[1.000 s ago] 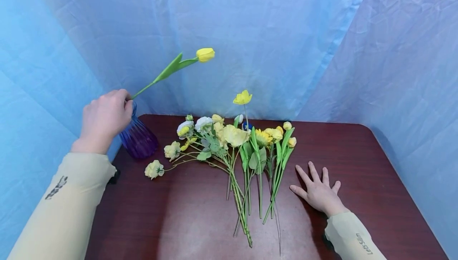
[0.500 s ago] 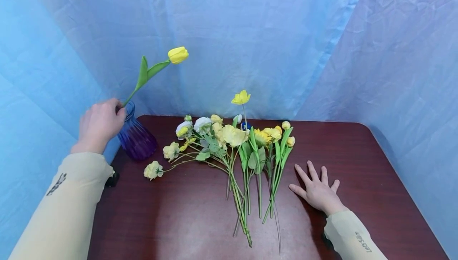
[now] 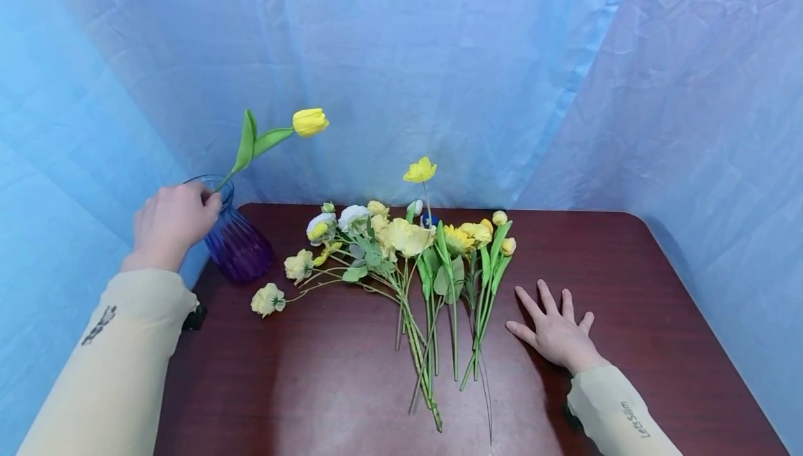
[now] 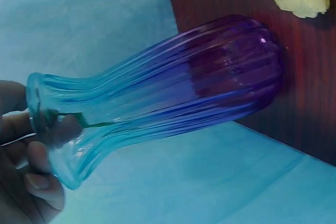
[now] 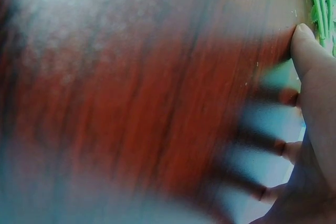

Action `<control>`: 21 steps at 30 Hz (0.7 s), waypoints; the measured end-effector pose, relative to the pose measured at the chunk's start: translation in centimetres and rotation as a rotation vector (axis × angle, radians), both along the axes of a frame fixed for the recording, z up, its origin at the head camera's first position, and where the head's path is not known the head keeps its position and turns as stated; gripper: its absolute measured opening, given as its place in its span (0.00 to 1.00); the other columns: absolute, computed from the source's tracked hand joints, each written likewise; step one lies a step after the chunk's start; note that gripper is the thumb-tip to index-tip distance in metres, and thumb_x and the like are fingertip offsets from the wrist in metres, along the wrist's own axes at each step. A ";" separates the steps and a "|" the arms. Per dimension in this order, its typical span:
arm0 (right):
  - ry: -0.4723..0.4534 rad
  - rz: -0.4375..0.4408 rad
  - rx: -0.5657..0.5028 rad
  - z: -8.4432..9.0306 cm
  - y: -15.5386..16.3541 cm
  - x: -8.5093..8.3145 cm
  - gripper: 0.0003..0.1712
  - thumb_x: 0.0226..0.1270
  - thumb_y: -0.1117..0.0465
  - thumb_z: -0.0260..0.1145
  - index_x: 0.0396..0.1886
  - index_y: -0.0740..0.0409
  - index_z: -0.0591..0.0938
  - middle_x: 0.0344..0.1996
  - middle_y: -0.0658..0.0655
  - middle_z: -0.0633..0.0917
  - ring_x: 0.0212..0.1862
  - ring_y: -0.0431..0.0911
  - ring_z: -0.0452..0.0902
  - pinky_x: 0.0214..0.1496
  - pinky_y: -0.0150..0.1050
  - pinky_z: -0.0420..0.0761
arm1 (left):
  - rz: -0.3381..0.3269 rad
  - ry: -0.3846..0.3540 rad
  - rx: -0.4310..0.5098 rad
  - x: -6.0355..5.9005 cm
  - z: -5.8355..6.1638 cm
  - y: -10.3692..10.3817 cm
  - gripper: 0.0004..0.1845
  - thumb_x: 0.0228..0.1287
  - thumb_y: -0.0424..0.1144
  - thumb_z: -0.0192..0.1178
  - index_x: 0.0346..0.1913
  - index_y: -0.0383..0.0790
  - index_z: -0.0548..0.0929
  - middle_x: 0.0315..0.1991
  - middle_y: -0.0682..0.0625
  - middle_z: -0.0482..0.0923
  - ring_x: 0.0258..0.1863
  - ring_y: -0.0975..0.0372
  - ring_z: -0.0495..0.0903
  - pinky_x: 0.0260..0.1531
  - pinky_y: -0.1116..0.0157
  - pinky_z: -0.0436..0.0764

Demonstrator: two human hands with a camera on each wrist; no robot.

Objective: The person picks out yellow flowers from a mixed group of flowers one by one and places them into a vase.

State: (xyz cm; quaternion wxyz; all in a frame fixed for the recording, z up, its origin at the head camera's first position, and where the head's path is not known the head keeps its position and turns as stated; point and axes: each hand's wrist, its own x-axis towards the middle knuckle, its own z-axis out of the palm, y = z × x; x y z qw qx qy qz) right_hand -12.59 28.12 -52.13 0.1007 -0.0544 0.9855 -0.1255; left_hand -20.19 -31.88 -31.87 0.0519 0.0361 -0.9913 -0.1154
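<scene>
At the mouth of a blue-to-purple ribbed glass vase [image 3: 238, 243], my left hand [image 3: 176, 222] pinches the stem of a yellow tulip [image 3: 310, 122]. The tulip leans to the right, with its bloom and two green leaves above the rim. Through the glass in the left wrist view, part of the green stem [image 4: 100, 125] shows inside the vase [image 4: 157, 87], and fingers lie at the rim. My right hand [image 3: 558, 334] rests on the table with its fingers spread, right of the flower stems and holding nothing.
Several yellow and white flowers [image 3: 410, 238] lie in a loose pile mid-table, stems toward me. Yellow tulips [image 3: 495, 268] lie at the pile's right side. Blue cloth [image 3: 401, 58] hangs behind the dark wooden table [image 3: 602, 254], whose back edge runs along it.
My left hand has brought the tulip left and down, its stem going into the vase mouth. The bloom sits lower than before. My right hand has stayed in place.
</scene>
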 end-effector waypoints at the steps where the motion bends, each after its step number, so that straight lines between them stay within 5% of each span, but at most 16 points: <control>1: 0.000 0.000 0.003 0.0 0.0 0.0 0.48 0.71 0.27 0.55 0.82 0.44 0.58 0.80 0.70 0.49 0.75 0.82 0.38 0.57 0.89 0.41 | -0.006 -0.021 0.001 0.0 0.1 -0.1 0.20 0.79 0.53 0.43 0.37 0.41 0.76 0.23 0.45 0.69 0.21 0.51 0.70 0.18 0.56 0.64; 11: 0.022 0.008 0.049 0.1 0.0 -0.1 0.47 0.70 0.27 0.57 0.81 0.44 0.61 0.79 0.71 0.53 0.74 0.82 0.43 0.56 0.89 0.47 | -0.034 -0.152 -0.012 0.0 1.2 0.4 0.22 0.75 0.48 0.38 0.22 0.44 0.67 0.20 0.47 0.64 0.19 0.55 0.63 0.18 0.58 0.63; 21: 0.026 0.012 0.052 0.4 0.0 -0.2 0.47 0.70 0.28 0.57 0.81 0.44 0.61 0.79 0.70 0.54 0.74 0.82 0.44 0.56 0.89 0.48 | 0.013 -0.093 -0.025 0.7 0.7 0.6 0.26 0.78 0.52 0.35 0.22 0.43 0.67 0.22 0.45 0.66 0.20 0.51 0.67 0.20 0.54 0.67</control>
